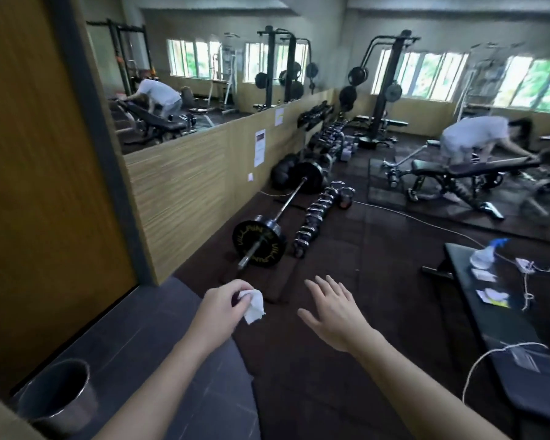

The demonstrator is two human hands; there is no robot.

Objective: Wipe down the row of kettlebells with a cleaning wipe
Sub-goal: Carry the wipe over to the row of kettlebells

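Both forearms reach out from the bottom edge of the view. Left hand [223, 301] pinches a crumpled white wipe [254, 305] between thumb and fingers, held up in the air and touching nothing else. Right hand [332, 311] is spread, fingers straight and apart, holding nothing. Low at the left corner stands a metal bin [58, 395] on grey tiles.

Ahead on the dark floor mat, well apart from both hands, the kettlebells [318, 217] stand in a line running away from the person, handles up, with one reddish one just beside the far end. A loaded barbell [280, 214] lies alongside them, between the row and the wooden wall panel. To the right a black bench [489, 315] carries a spray bottle [486, 254] near its far end and some small packets along its right edge. Another person bends over a workout bench at the far right.

As I judge it, the wiping itself has not begun: the wipe is ready, but no kettlebell is within reach. The next move calls for walking up to the near end of the row, crouching, and perhaps steadying a handle with the free hand while the wipe goes over it.
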